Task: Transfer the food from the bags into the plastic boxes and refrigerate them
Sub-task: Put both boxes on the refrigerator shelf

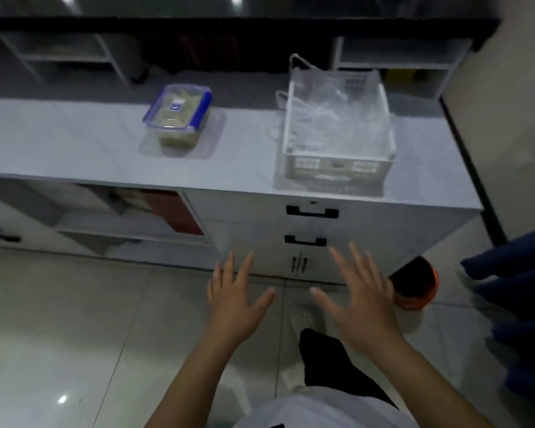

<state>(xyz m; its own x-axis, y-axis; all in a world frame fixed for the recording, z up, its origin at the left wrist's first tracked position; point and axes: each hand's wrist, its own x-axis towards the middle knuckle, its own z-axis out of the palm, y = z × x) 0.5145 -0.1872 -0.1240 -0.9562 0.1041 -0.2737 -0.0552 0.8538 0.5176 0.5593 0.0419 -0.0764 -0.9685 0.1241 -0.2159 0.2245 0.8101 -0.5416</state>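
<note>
- Left hand [235, 301] and right hand [360, 299] are spread flat with straight fingers, holding nothing, above the floor in front of the drawers [309, 225]
- Lidded plastic box [177, 114] with blue clips holds food and sits on the counter [74, 140]
- White basket [337, 163] of clear bags [334, 109] stands to its right, well apart

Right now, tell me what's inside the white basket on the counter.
The white basket holds crumpled clear plastic bags, handles poking above the rim. Anything beneath or inside the bags is hidden.
</note>
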